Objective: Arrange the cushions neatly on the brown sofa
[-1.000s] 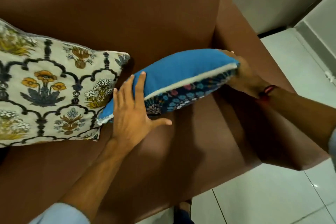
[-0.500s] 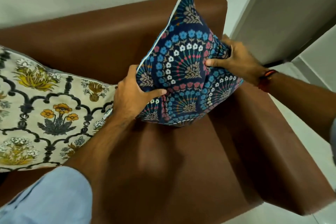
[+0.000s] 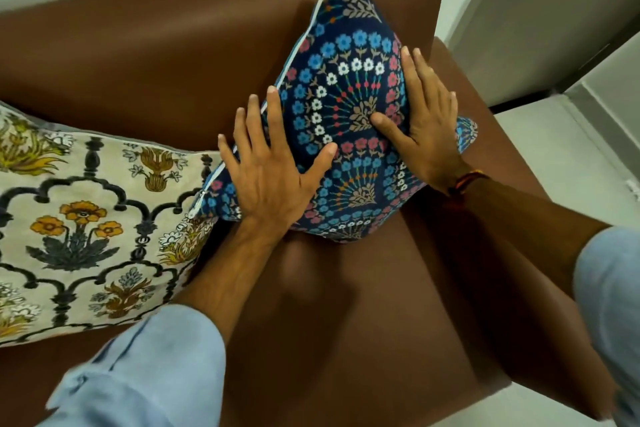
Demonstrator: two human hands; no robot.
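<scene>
Pressing flat with spread fingers, left hand (image 3: 268, 180) and right hand (image 3: 424, 121) grip nothing, resting on the navy floral square cushion (image 3: 346, 107) standing on the brown leather sofa (image 3: 346, 322), cream floral cushion (image 3: 86, 218) touching at nine o'clock.

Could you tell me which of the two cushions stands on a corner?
The navy floral cushion, propped diamond-wise against the backrest under both hands; the cream cushion lies straight.
</scene>
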